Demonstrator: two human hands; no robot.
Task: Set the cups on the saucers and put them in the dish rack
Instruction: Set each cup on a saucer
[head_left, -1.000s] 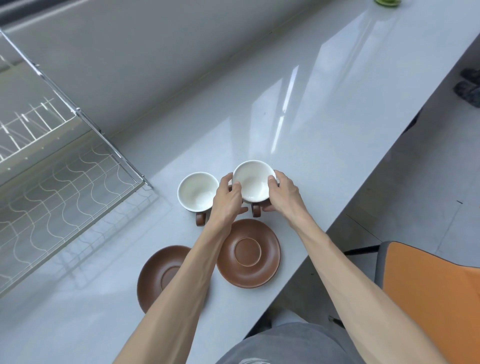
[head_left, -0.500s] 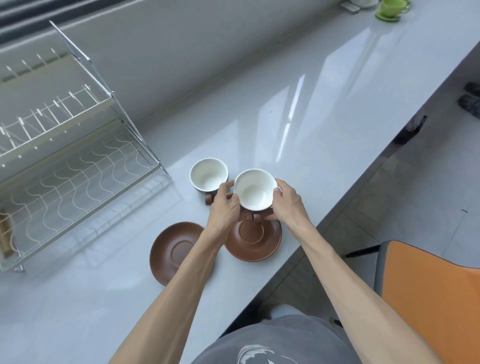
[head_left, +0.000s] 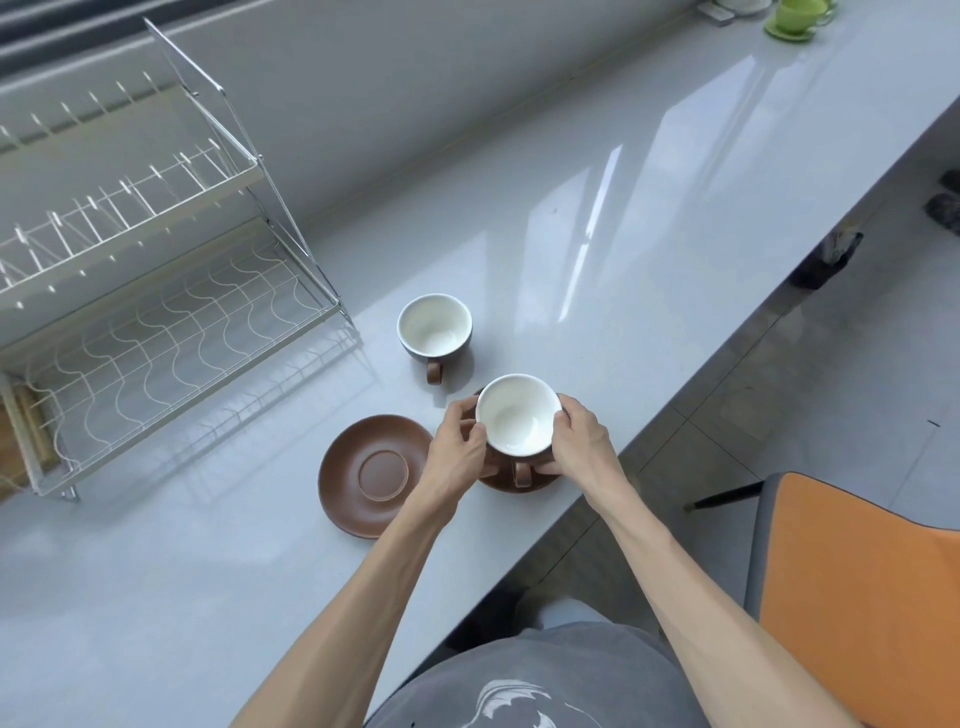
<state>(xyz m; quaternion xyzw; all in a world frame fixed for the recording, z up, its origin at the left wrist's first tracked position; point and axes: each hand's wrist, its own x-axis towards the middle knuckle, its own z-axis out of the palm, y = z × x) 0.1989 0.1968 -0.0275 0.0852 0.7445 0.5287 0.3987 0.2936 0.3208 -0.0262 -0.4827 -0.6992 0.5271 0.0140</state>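
A brown cup with a white inside (head_left: 516, 414) sits over the right brown saucer (head_left: 540, 483), its handle pointing toward me. My left hand (head_left: 460, 447) and my right hand (head_left: 579, 441) grip its two sides. Whether the cup rests on the saucer or hovers just above it I cannot tell. A second matching cup (head_left: 434, 332) stands alone on the counter behind. A second brown saucer (head_left: 371, 475) lies bare to the left. The wire dish rack (head_left: 171, 322) stands at the left with two tiers.
The grey counter (head_left: 597, 218) runs back to the wall, with its front edge just right of the held cup. A green cup on a green saucer (head_left: 795, 15) stands far back. An orange chair (head_left: 862, 587) is at the lower right.
Both hands carried the right cup toward me, from beside the other cup to over the right saucer. The camera view tilted up, showing more of the rack.
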